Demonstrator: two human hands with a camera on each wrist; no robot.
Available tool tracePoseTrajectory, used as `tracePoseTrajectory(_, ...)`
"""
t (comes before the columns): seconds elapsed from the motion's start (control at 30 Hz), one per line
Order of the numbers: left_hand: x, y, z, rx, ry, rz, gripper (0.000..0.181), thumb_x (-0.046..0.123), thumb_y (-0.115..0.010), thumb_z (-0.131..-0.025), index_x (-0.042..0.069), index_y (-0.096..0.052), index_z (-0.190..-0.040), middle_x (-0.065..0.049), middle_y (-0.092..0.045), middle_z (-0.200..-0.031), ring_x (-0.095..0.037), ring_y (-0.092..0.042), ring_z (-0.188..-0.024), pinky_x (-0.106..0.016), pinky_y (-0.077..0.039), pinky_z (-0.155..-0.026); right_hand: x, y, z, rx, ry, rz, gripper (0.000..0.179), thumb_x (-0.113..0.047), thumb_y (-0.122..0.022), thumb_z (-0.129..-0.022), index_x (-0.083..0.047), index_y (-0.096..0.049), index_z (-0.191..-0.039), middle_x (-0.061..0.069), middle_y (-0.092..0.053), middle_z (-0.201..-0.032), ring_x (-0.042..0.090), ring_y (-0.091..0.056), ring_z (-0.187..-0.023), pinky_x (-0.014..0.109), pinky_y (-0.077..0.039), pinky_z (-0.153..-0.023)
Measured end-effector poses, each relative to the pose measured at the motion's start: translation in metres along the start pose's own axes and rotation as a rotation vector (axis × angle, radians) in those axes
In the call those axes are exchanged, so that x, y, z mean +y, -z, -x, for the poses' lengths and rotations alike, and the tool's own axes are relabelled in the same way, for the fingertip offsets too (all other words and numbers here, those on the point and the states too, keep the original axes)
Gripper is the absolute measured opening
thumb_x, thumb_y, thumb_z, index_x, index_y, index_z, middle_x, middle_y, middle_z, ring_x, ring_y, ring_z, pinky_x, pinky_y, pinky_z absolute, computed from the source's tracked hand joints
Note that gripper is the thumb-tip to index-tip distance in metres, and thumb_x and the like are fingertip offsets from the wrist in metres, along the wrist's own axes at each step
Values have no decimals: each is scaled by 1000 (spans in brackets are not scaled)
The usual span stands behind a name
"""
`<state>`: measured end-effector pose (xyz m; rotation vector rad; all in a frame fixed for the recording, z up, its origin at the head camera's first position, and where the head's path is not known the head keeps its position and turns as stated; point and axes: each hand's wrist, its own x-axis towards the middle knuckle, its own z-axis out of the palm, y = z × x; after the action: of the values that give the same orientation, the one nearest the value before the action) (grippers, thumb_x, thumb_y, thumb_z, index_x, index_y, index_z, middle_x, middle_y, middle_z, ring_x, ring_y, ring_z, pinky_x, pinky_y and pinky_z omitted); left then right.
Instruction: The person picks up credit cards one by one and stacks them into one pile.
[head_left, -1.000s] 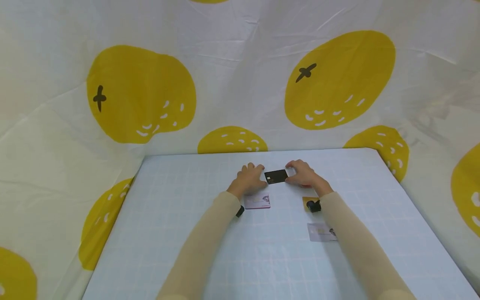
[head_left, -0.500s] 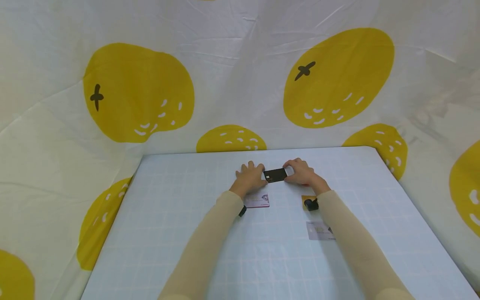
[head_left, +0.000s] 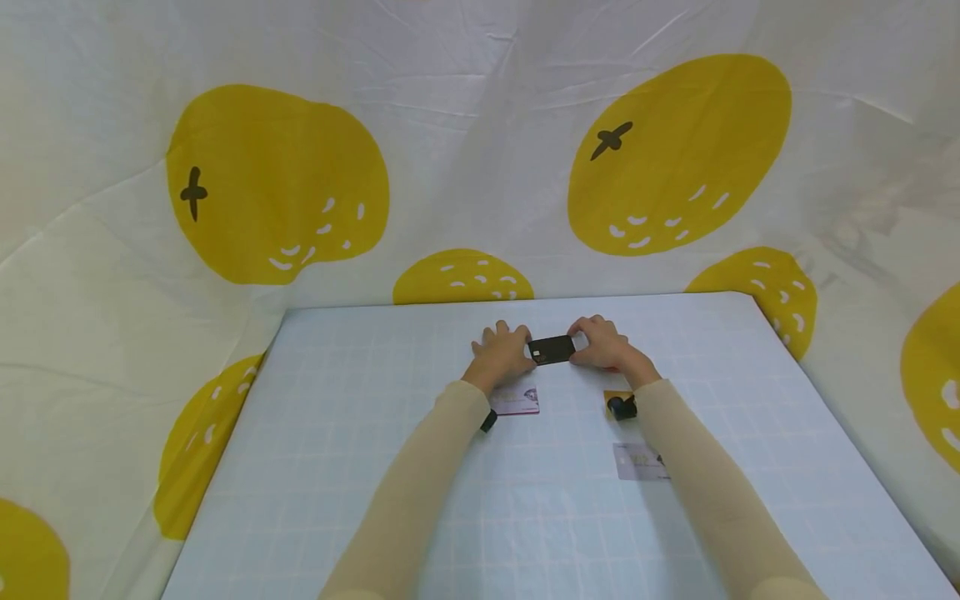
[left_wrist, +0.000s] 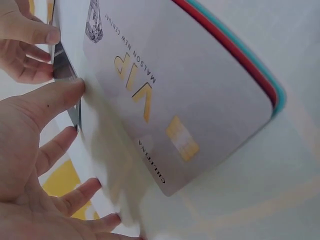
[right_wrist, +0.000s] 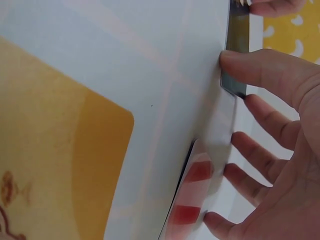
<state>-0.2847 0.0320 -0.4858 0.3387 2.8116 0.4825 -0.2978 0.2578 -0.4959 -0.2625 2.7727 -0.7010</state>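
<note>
A black card [head_left: 552,350] with a small chip lies level between both hands near the far side of the table. My left hand [head_left: 501,354] pinches its left end by thumb and index finger, the other fingers spread out. At the right end my right hand [head_left: 600,343] does the same, its remaining fingers reaching toward the tabletop in the right wrist view. Just below the left hand is a stack topped by a lilac VIP card [left_wrist: 140,100], with red and teal edges under it. A red-and-white card [right_wrist: 192,200] sits beneath the right hand, partly hidden.
Nearer on the right, a yellow card [right_wrist: 60,150] is partly covered by the wrist camera [head_left: 621,407]. A pale lilac card [head_left: 639,462] lies closer still, beside the right sleeve. White cloth [head_left: 480,167] with yellow fruit prints hangs behind the table [head_left: 375,350].
The left hand's outer fingers have spread apart. Both hands and the black card stay nearly in place, and the head view has shifted slightly.
</note>
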Motion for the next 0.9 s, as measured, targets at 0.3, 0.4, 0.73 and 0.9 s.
tracePoseTrajectory(0.3,4,-3,-6,37,-33,-15,43,35,-76,-87,17,-58,-121,-6,-56,-113,-30,-43,-111,-56,-38,-94,-3,0,3,20,-7,-10,53,-20,-78,-84,-7,-54,-130,21,-54,-128,41,-43,-119,66,-33,-96)
tracePoseTrajectory(0.4,5,-4,-8,28,-27,26,39,29,-76,-86,15,-57,-117,-5,-60,-108,-27,-48,-103,-52,-39,-93,-5,0,5,20,-15,-25,52,-19,-77,-85,-7,-52,-130,19,-60,-123,41,-45,-117,65,-33,-95)
tracePoseTrajectory(0.73,9,-4,-8,2,26,174,40,18,-76,-87,12,-54,-121,-6,-64,-108,-21,-57,-96,-43,-45,-90,-8,-3,8,35,-36,-59,49,-16,-73,-88,-7,-50,-129,16,-67,-117,39,-44,-116,63,-29,-97)
tracePoseTrajectory(0.9,10,-5,-6,-17,34,205,41,15,-74,-89,10,-54,-125,-9,-64,-111,-21,-58,-96,-41,-47,-89,-7,-6,8,23,-57,-66,48,-15,-72,-89,-7,-50,-131,17,-66,-119,39,-44,-118,62,-29,-98)
